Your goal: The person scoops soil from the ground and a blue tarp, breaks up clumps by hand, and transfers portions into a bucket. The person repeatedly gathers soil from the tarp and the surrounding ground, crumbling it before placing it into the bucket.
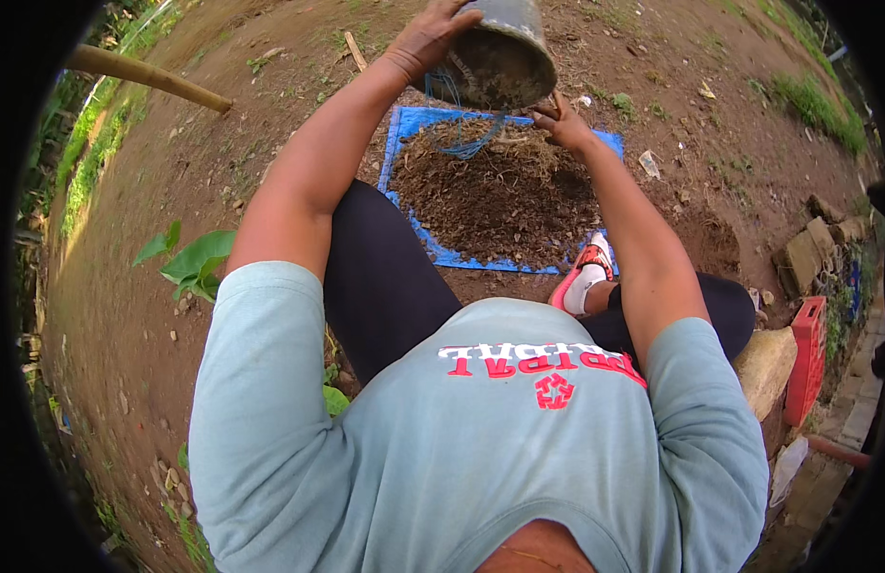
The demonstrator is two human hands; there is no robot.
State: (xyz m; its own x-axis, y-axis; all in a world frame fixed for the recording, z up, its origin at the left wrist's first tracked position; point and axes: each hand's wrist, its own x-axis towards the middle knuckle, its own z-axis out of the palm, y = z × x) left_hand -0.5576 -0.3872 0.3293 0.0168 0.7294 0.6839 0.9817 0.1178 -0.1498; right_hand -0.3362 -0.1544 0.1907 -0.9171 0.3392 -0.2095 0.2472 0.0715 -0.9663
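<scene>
A dark, dirt-stained bucket [496,57] is tipped above the ground, its mouth facing down towards me. My left hand [442,32] grips its left side, with the fingers spread over the outer wall. At the lower right of the rim is my right hand [565,127], a finger up against the edge and others pointing left. Blue twine [478,147] hangs from the bucket onto a broad heap of dark soil mixed with dry plant bits [496,200]. Beneath the heap lies a blue tarp [442,252], its edges showing around it.
My right foot in a red-and-black sandal [593,261] rests by the tarp's near right corner. A bamboo pole [152,77] meets the ground at left. A leafy plant [199,261] grows beside my left knee. To the right are a large stone [768,369] and a red plastic crate [805,362].
</scene>
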